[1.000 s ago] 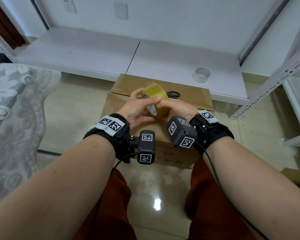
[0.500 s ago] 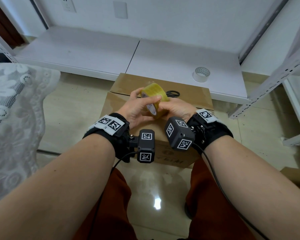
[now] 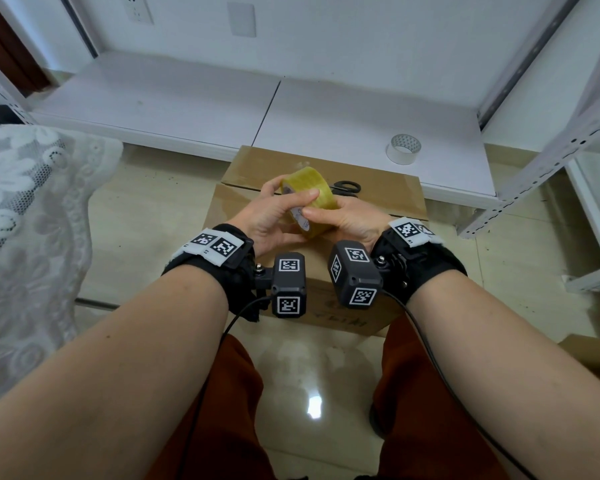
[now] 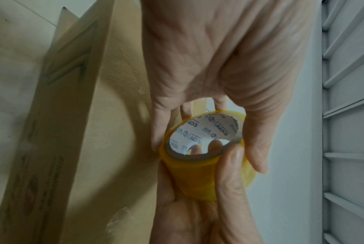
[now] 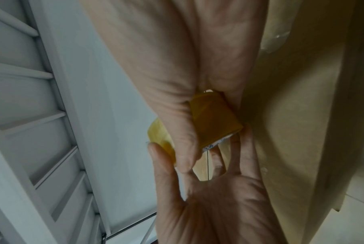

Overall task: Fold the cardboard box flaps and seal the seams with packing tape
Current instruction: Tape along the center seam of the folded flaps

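A brown cardboard box stands on the floor in front of my knees with its top flaps folded down. Just above it, both hands hold a yellow roll of packing tape. My left hand grips the roll from the left, thumb laid across its outer band. My right hand holds it from the right, thumb tip near the printed core. The left wrist view shows the roll with fingers reaching through its core, the box beside it. In the right wrist view the roll is mostly covered by fingers.
Black scissors lie on the box top behind the roll. A white tape roll sits on the low white platform behind the box. A lace cloth hangs at the left and a metal shelf frame stands at the right.
Both hands have kept hold of the roll above the box. The right wrist has shifted slightly; the fingers have adjusted a little on the tape.
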A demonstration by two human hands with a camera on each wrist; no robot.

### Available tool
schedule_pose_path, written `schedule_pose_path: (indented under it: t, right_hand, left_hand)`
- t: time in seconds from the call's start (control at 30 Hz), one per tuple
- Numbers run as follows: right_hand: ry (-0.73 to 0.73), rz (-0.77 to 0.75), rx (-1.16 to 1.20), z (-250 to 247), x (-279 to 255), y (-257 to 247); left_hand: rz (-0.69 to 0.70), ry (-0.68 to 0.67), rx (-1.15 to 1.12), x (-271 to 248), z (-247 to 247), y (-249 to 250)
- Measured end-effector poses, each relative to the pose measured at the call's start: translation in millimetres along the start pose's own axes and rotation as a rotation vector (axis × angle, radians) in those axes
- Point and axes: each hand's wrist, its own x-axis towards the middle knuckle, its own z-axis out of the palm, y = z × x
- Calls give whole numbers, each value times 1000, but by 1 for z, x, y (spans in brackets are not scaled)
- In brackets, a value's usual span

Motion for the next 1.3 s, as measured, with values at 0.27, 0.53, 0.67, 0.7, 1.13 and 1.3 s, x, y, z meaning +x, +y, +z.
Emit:
schedule_pose_path:
  t: [0.27, 0.53, 0.67, 0.7, 1.13, 1.3]
  right_hand:
    - [15, -20, -78, -4, -3, -4]
    - [47, -56, -203, -9, -7, -3]
    - [0, -47, -258, -8, -12, -5]
    - [-20, -33, -267, -7, -14, -5]
    - [-11, -44, -526, 38, -14, -22]
    - [-109, -54, -549, 43, -13, -28]
  left_hand:
    - [-44, -27, 53, -1, 2, 1]
    - [-53, -33, 106, -6, 6, 2]
    - [-39, -55, 136, -13, 5, 3]
    - [-40, -54, 128, -15, 4, 3]
    - [78, -51, -71, -49, -19, 9]
    - [125, -80, -108, -48, -29, 8]
